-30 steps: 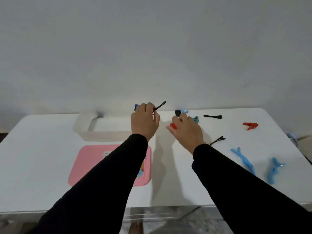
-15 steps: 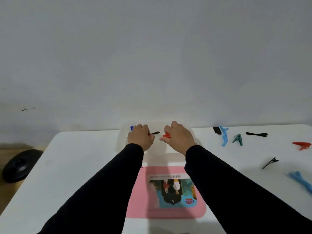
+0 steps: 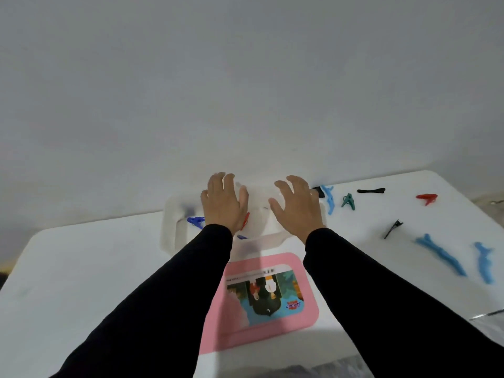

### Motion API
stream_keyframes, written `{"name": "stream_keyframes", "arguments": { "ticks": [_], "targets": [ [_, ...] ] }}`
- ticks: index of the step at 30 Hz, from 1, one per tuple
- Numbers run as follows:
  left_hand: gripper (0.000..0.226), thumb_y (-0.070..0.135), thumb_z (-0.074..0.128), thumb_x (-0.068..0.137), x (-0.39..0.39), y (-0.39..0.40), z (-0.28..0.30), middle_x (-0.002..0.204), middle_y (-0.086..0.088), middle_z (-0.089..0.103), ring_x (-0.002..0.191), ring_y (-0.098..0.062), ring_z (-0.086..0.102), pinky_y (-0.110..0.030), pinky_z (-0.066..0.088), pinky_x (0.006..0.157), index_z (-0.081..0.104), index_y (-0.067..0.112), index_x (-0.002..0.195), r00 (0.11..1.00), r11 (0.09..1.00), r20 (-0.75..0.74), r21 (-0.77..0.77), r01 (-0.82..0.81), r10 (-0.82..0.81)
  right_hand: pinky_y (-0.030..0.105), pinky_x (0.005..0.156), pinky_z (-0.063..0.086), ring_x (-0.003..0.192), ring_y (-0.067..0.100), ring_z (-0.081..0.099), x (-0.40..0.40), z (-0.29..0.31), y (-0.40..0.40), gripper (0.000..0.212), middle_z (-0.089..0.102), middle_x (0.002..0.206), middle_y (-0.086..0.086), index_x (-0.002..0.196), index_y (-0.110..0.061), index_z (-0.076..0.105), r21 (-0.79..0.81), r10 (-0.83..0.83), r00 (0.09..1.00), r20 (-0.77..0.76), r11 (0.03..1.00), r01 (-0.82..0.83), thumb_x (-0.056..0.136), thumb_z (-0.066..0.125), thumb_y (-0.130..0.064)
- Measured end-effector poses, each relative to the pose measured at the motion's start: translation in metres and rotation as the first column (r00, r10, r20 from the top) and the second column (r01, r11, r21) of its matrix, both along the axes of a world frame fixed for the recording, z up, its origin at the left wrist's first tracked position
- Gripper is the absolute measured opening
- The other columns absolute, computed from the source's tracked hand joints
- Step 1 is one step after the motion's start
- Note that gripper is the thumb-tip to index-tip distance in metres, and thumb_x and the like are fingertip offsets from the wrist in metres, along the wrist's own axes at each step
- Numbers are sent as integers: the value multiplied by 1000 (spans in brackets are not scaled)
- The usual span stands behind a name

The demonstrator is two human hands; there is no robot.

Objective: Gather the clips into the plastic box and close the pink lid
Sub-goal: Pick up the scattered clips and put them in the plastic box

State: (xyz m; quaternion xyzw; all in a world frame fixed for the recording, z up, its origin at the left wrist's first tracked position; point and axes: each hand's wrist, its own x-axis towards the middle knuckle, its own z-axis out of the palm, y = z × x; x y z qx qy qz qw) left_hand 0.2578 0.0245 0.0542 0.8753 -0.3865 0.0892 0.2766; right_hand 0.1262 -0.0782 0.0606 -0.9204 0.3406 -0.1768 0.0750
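The clear plastic box (image 3: 170, 227) stands at the back of the white table. Both hands hover over it with fingers spread and nothing in them: my left hand (image 3: 223, 204) over its left half, my right hand (image 3: 296, 207) over its right half. Inside the box lie a dark blue clip (image 3: 195, 221) and a red clip (image 3: 246, 220) beside my left wrist. The pink lid (image 3: 272, 298) with a picture label lies flat in front of the box. Loose on the table to the right are a light blue clip (image 3: 328, 199), a green clip (image 3: 348, 201), a black clip (image 3: 371, 190) and a red clip (image 3: 426, 198).
Further right lie another black clip (image 3: 392, 229) and two long light blue clips (image 3: 440, 257) (image 3: 484, 264). A small black object (image 3: 318, 191) sits by the box's right end. A grey wall rises directly behind the table. Clear plastic shows at the right edge (image 3: 488, 317).
Both hands have opened over the box and dropped their clips: the blue and red ones now lie inside. The view has tilted down and shifted slightly.
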Motion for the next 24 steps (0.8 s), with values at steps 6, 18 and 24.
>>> {"name": "stream_keyframes", "arguments": {
  "ticks": [6,18,24],
  "targets": [
    [53,36,36,98,-35,-27,3,156,-13,24,147,-30,10,-50,24,115,30,10,144,986,985,-17,45,164,-163,54,112,16,145,27,16,-69,-2,-21,52,29,152,11,139,-22,39,3,-285,956,-71,958,286,92,45,-42],
    [74,53,16,85,-130,-74,-11,156,-13,22,147,-30,8,-49,21,117,30,10,143,891,888,-55,75,454,-451,62,112,11,146,27,9,-200,-25,-41,59,21,155,8,141,-27,33,66,-582,806,-109,805,590,88,49,-47],
    [80,59,46,87,-170,-102,-34,159,-11,8,147,-28,-4,-48,9,119,18,16,148,897,878,-178,201,435,-404,63,111,11,147,27,3,-254,-41,-64,63,15,157,6,142,-31,29,100,-642,752,-150,747,658,87,47,-55]
  ]
}}
